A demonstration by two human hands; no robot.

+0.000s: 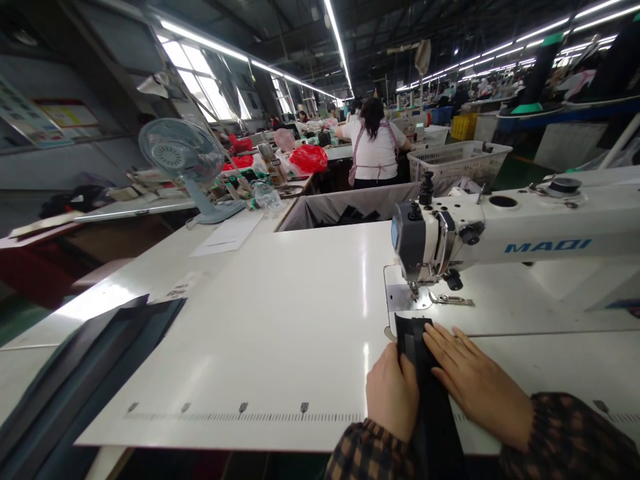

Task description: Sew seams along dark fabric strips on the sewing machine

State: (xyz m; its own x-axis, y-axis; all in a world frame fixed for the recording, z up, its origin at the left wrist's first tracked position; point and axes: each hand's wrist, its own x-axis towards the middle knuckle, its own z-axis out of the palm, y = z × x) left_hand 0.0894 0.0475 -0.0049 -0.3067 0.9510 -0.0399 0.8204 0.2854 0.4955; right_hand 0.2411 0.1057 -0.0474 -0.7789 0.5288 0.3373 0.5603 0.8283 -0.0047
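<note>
A long black fabric strip (434,413) lies over the table's front edge, its far end just short of the needle area of a white sewing machine (540,223). My left hand (393,390) is closed on the strip's left edge, thumb on top and the other fingers curled, partly hidden. Flat on the right side of the strip rests my right hand (477,383), its fingers stretched toward the machine. The presser foot (415,290) stands over the metal needle plate (397,298), apart from the fabric.
Dark fabric pieces (95,367) are piled at the left. A ruler scale (270,417) runs along the table front. Behind stand a fan (183,157), a paper sheet (227,233), a cloth-lined bin (325,208) and a plastic basket (460,160). A co-worker (376,147) sits beyond.
</note>
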